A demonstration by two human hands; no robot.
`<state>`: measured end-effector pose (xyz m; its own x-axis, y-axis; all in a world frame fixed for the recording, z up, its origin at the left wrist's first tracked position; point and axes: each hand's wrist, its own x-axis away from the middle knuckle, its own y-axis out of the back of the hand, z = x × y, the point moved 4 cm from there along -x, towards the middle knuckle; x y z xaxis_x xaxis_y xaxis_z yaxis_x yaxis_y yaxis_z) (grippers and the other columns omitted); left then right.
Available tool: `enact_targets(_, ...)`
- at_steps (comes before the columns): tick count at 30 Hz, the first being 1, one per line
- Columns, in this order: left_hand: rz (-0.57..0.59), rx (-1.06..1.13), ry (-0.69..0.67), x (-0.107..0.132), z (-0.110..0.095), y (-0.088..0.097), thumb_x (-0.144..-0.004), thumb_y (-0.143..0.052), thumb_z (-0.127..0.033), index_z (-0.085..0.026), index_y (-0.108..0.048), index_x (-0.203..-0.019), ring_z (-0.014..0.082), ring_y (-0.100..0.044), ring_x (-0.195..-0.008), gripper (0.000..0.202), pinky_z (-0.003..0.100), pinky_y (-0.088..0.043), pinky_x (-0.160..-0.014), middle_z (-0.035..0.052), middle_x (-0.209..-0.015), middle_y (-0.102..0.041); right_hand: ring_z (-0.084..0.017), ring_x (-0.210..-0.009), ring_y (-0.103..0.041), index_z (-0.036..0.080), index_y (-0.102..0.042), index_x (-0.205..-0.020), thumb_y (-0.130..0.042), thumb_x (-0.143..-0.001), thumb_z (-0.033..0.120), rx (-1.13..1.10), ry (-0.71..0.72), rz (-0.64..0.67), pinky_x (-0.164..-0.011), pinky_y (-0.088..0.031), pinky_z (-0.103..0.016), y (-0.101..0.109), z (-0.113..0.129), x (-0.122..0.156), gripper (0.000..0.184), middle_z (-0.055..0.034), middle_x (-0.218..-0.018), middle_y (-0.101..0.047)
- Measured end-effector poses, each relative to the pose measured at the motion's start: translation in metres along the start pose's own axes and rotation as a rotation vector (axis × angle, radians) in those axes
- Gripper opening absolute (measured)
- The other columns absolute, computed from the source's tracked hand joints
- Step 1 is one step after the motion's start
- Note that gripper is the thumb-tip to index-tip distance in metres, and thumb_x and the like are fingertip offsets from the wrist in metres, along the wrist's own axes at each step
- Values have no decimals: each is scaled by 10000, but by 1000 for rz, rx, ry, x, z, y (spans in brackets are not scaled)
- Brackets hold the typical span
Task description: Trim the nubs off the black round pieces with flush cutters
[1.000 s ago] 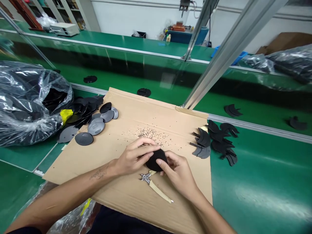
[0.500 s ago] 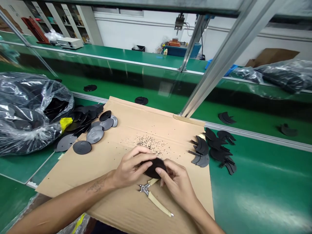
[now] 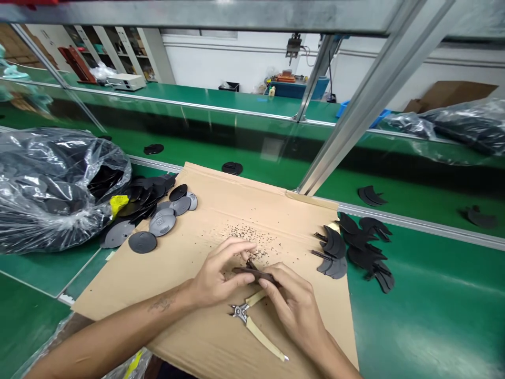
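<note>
Between my hands is a black plastic part (image 3: 258, 273), held nearly edge-on, with a small upright piece on its far side. My right hand (image 3: 290, 292) pinches its right end between thumb and fingers. On the left side, my left hand (image 3: 223, 271) has its thumb along the near edge and its fingers curved over the back. Just below lie cutting pliers (image 3: 258, 331) with pale yellow handles, jaws pointing left. Small black scraps (image 3: 256, 242) are scattered on the cardboard sheet (image 3: 189, 337) beyond my hands.
Round black discs (image 3: 162, 223) lie at the left, beside a clear plastic bag (image 3: 59, 195) of black parts. Curved black pieces (image 3: 361, 242) are piled at the right. A metal post (image 3: 355, 116) rises behind the cardboard; more parts lie on the green belt (image 3: 189, 158).
The black part has tipped from showing its flat face to nearly edge-on, and my left fingers have lifted off its face to its far side. The view has shifted slightly.
</note>
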<state>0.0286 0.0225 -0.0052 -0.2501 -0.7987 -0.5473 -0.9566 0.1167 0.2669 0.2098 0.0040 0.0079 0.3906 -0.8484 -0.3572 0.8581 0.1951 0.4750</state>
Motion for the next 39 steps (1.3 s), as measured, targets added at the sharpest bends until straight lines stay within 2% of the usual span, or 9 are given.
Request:
enact_targets(5,89,86,26,-3,2,-1,-902,-719,-273,-197,-742,-1102,176,-687,-906,215,294,-561,-811,81,-965,-744,-153,-799,-662,204,-634,-1076,-548,-990,101,63,135,-28,-675,-527,-249,0,5,-1,159,-58,-923,-681)
enact_targets(14,122,9,-114,-3,-8,-6,-935,-655,-183,-169,-703,-1167,194,-699,-923,237,331,-567,-821,109,-988,-763,-153,-756,-661,189,-602,-1073,-445,-1029,130,271,165,44,-638,-526,-253,-4,4,1,173,-69,-914,-682)
enact_targets(19,69,-1,-105,1,-9,-4,-863,-750,-166,-167,-730,-1078,175,-698,-877,216,299,-563,-798,85,-942,-767,-154,-788,-669,206,-599,-1067,-442,-1031,139,213,162,67,-654,-543,-250,-6,4,0,174,-71,-939,-685)
enact_targets(23,74,23,-96,2,-9,-4,-891,-727,-202,-165,-733,-1124,173,-685,-886,236,301,-554,-805,95,-951,-753,-170,-824,-677,209,-628,-1104,-462,-1019,124,166,169,50,-676,-555,-266,-6,6,0,205,-74,-941,-691)
enact_targets(25,110,145,-40,0,-8,-4,-914,-707,-328,-177,-741,-1143,177,-680,-884,277,304,-555,-793,100,-962,-742,-172,-847,-684,210,-643,-1113,-483,-1008,115,96,174,38,-700,-565,-268,-6,8,-1,214,-72,-944,-698)
enact_targets(27,171,327,82,-3,-6,-3,-982,-539,-508,-189,-760,-1139,194,-681,-910,419,327,-559,-800,122,-1001,-731,-172,-854,-691,210,-654,-1095,-510,-999,116,15,164,24,-716,-574,-270,-4,9,-2,196,-66,-935,-705)
enact_targets(29,232,475,219,-6,-4,-2,-1019,-392,-562,-205,-781,-1122,211,-681,-952,538,356,-555,-838,134,-1038,-725,-174,-855,-697,208,-660,-1064,-532,-996,129,-48,146,16,-726,-582,-275,-3,10,-4,164,-62,-918,-711)
enact_targets(34,318,624,387,-9,0,-2,-857,-757,-427,-214,-822,-971,186,-672,-893,251,312,-548,-825,93,-932,-707,-186,-880,-708,201,-682,-1027,-523,-1011,171,-80,103,86,-759,-599,-298,-4,8,-5,163,-80,-942,-728)
enact_targets(39,258,648,430,-5,6,-3,-787,-834,-357,-186,-824,-857,153,-661,-792,185,271,-547,-743,75,-835,-694,-219,-966,-714,195,-684,-1129,-638,-968,255,26,134,33,-822,-610,-352,1,9,-4,178,-113,-1046,-738)
